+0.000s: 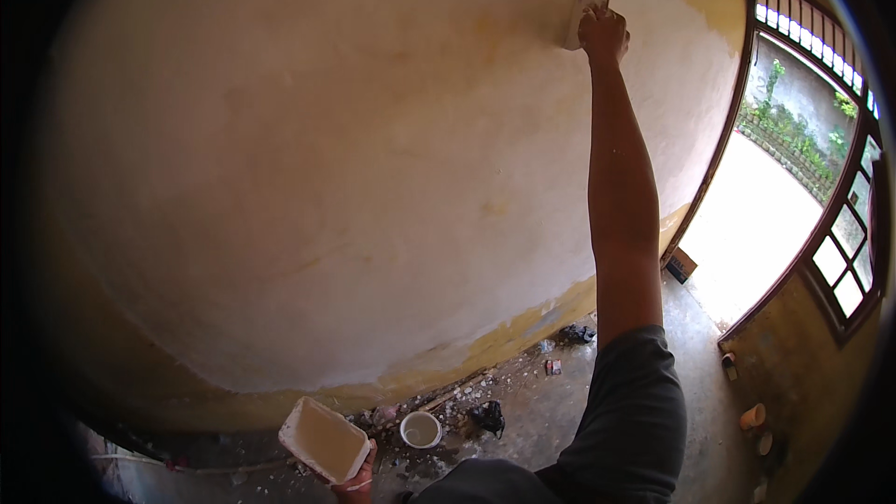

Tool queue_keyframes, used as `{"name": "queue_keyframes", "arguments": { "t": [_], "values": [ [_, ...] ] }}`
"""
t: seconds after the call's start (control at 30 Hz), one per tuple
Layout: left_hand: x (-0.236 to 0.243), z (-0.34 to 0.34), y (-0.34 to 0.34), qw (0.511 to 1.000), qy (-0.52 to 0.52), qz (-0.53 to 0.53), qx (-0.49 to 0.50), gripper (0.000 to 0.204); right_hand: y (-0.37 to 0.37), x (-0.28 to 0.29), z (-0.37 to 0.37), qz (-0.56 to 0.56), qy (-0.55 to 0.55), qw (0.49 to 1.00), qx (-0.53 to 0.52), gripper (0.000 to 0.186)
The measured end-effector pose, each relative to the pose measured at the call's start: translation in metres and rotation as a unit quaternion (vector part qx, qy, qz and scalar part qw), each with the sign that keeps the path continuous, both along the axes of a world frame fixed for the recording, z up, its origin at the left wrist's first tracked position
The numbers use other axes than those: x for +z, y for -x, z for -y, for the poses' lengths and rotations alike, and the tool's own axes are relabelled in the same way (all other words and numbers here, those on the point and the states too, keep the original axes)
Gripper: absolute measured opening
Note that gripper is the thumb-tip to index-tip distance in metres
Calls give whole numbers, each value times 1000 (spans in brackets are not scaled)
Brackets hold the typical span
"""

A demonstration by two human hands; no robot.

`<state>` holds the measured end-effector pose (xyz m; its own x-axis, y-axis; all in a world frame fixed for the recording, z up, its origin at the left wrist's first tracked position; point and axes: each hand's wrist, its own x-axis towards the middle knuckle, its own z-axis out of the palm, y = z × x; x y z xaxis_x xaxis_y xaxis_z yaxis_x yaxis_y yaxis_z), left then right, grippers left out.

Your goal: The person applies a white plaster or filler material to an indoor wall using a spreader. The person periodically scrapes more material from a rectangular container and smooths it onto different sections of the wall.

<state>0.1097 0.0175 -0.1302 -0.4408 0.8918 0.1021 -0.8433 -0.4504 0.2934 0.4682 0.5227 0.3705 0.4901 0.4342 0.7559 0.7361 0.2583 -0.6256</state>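
My right arm reaches up and forward across the wall (355, 177). At its end my right hand (607, 33) is closed round a pale, flat putty spreader (573, 21), whose edge is against the wall near its upper right. A whitish skim coat covers most of the wall, with yellowish patches. Low at the front, my left hand (360, 481) grips the side of a white rectangular tub (289, 433), held tilted. Inside the tub lies smooth beige paste (327, 443). Some left fingers are hidden under the tub.
A round white bucket (421, 429) stands on the floor by the wall's foot. Debris, a black plastic bag (486, 417) and a small box (553, 368) lie nearby. On the right are an open doorway (747, 215), a cardboard box (681, 264) and an orange pot (752, 416).
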Motion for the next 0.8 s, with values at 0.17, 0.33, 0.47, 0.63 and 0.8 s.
{"name": "queue_keyframes", "arguments": {
  "t": [0.17, 0.33, 0.47, 0.63, 0.8],
  "values": [
    [0, -3, 2, 1000, -1, -8, 8, 73, 62, 4, 20, 69, -83, 993, 48, 31],
    [2, -9, -2, 1000, -15, -18, 4, 76, 74, -10, 32, 141, -125, 979, 77, 23],
    [15, -10, -13, 996, -33, -87, -2, 68, 68, -20, 39, 245, -220, 938, 109, 17],
    [0, -4, -11, 1000, -8, -10, -18, 71, 18, -22, 48, 368, -175, 891, 200, 23],
    [-25, -9, -7, 996, 36, 81, -24, 74, -41, -11, 33, 76, -134, 987, 37, 29]
  ]
}}
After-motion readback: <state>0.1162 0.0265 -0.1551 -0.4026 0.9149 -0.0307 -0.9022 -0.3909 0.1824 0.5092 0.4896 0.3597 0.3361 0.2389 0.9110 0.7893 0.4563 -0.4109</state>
